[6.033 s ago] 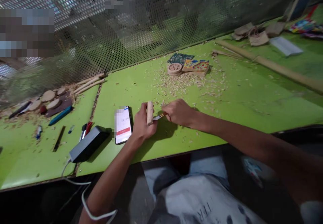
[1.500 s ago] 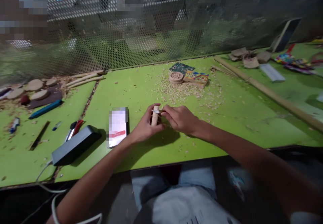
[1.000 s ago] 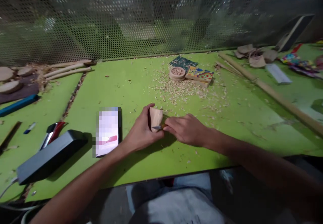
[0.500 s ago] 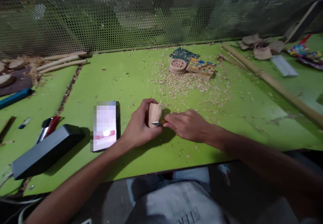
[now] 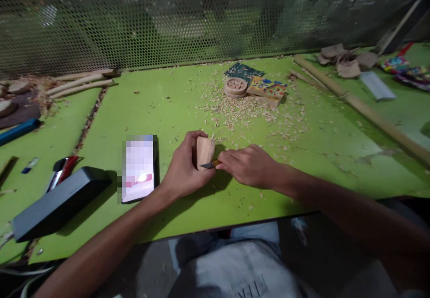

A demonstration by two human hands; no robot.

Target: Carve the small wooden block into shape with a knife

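Observation:
Near the front of the green table, my left hand (image 5: 186,166) is wrapped round a small pale wooden block (image 5: 204,150) with rounded edges. My right hand (image 5: 247,166) grips the handle of a carving knife (image 5: 208,165) from the right. The knife's pointed blade lies against the lower part of the block, close to my left thumb. Part of the block is hidden by my left fingers, and most of the knife handle by my right ones.
A phone (image 5: 139,168) lies left of my hands, with a grey box (image 5: 62,204) and a cutter (image 5: 60,172) beyond. Behind are wood shavings (image 5: 235,110), a round carved wooden piece (image 5: 235,87) and a colourful box (image 5: 268,87). A long pole (image 5: 369,110) lies right.
The blade has turned slightly on the block and its face now looks darker. Both hands keep their grip and almost the same place. The whole view has shifted a little.

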